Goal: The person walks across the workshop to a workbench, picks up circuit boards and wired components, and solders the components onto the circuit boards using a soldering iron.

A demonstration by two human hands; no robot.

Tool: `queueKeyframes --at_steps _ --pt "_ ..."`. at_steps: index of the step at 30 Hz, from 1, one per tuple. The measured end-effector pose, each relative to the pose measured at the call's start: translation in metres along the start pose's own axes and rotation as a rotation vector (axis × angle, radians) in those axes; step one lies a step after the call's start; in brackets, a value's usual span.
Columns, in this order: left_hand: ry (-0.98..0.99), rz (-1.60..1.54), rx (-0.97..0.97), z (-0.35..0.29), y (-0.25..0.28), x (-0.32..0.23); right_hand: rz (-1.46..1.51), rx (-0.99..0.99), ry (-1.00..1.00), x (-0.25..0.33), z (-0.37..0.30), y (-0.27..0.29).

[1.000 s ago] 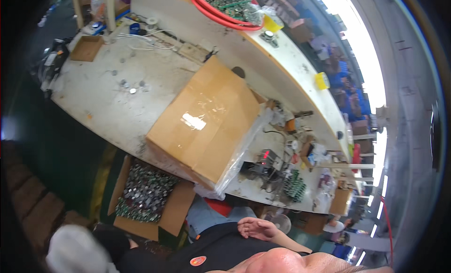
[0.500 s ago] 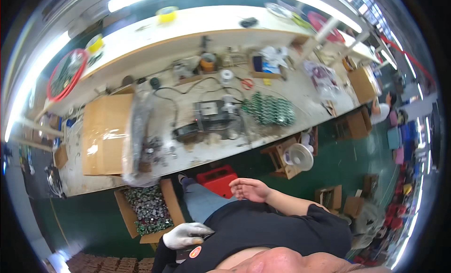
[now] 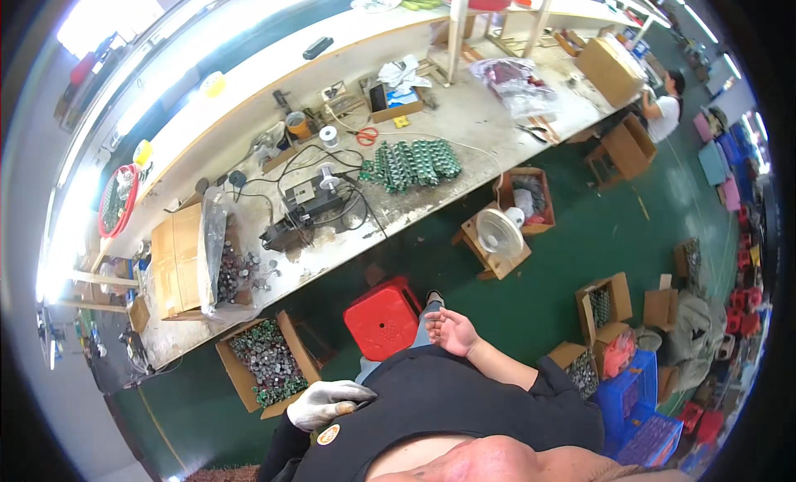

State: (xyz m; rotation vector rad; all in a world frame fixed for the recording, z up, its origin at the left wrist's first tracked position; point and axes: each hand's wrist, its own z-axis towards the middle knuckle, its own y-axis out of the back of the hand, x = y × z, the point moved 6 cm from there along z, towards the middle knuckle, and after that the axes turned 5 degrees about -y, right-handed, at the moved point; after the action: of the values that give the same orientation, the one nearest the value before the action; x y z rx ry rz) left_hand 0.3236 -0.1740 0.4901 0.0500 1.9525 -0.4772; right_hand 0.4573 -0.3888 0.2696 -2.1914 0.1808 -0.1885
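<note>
My left hand [image 3: 327,404], in a white glove, rests beside the front of my black shirt [image 3: 431,399], its fingers stretched forward and the thumb apart from them. My bare right hand [image 3: 452,332] hangs in front of my body, palm turned up, fingers loosely bent and nothing in it. Just ahead stands a red plastic stool [image 3: 381,320], nearest to the right hand. To the left, on the floor, is an open carton [image 3: 298,343] filled with small round metallic and green pieces.
A long workbench [image 3: 398,243] carries a black electrical device [image 3: 311,202], a bundle of green coiled strips [image 3: 410,164], red scissors [image 3: 366,136] and a large carton [image 3: 176,262]. A white fan [image 3: 499,233] stands on a wooden stool. Blue crates [image 3: 634,399] lie right. A person [image 3: 663,109] sits far right.
My view has swung to the right, bringing the whole red stool and the blue crates into sight. Both hands stay close to my body, with little change in pose.
</note>
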Motion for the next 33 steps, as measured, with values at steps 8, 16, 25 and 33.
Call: queueKeyframes --at_steps 8,16,25,33 --pt "0.030 0.316 0.283 -0.079 0.004 0.027 -0.116 -0.088 0.055 -0.103 -0.024 -0.003" --pt "-0.241 0.543 0.634 -0.071 -0.075 -0.019 -0.496 -0.288 0.399 -0.144 -0.071 0.002" --pt "0.211 0.878 0.682 0.000 -0.160 -0.026 -0.453 -0.235 0.619 -0.091 -0.131 0.064" --pt "0.418 0.713 0.769 0.208 -0.326 0.025 -0.061 -0.272 0.780 -0.004 -0.275 0.221"
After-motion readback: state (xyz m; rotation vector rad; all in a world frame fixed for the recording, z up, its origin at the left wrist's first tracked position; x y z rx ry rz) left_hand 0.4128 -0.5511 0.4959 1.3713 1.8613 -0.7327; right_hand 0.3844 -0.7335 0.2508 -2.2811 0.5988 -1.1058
